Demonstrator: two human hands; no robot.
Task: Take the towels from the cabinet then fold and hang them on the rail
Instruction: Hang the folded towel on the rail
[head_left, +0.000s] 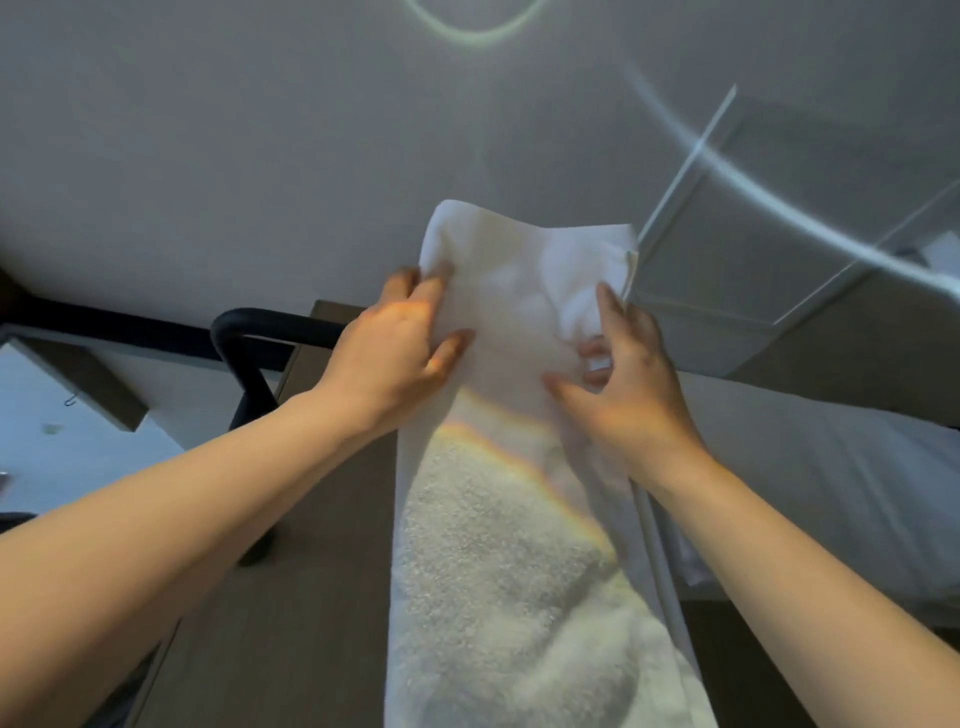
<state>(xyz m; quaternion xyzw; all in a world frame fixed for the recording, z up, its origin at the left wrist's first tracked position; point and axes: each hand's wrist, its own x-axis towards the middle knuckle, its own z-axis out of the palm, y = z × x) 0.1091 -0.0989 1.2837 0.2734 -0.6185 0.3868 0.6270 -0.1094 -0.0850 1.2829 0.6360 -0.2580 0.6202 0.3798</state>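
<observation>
One towel (514, 301), between left hand (395, 353), right hand (628, 379)

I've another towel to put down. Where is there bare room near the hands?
The brown wooden surface is bare between the black curved bar and the white terry towel. Crowded at the towel's top, where the left hand and right hand grip it.

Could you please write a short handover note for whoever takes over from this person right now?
Left hand grips the white towel at its left edge, thumb in front.
Right hand: fingers curled into bunched cloth on its right side.
The towel hangs as a long folded strip; its top seems draped over a hidden support, beside a thin white rail.
Done: towel fetched and folded.
Left: smooth the bunched side, settle it. Cabinet and other towels not in view.
</observation>
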